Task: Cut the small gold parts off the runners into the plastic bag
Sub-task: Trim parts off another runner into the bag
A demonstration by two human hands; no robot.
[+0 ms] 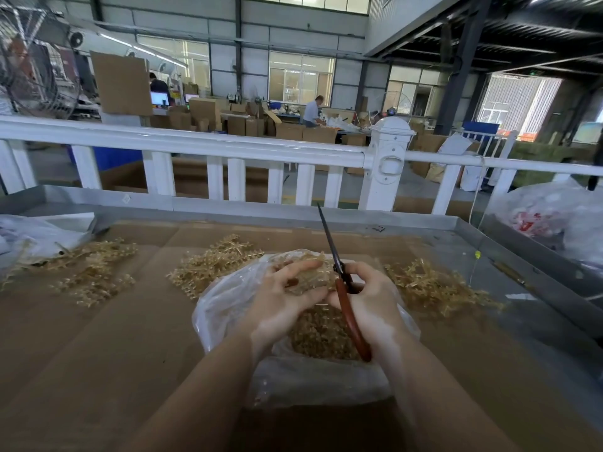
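**Both hands over open bag, cutter in right**

Left hand grips a gold runner above the plastic bag. Right hand is closed round the red-handled scissors, blades together and pointing up and away. Cut gold parts lie inside the bag. Uncut runner piles sit on the cardboard-covered bench, left, centre and right.

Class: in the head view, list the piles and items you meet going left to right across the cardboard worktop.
Left runner pile → middle runner pile → left hand → scissors → right hand → right runner pile.
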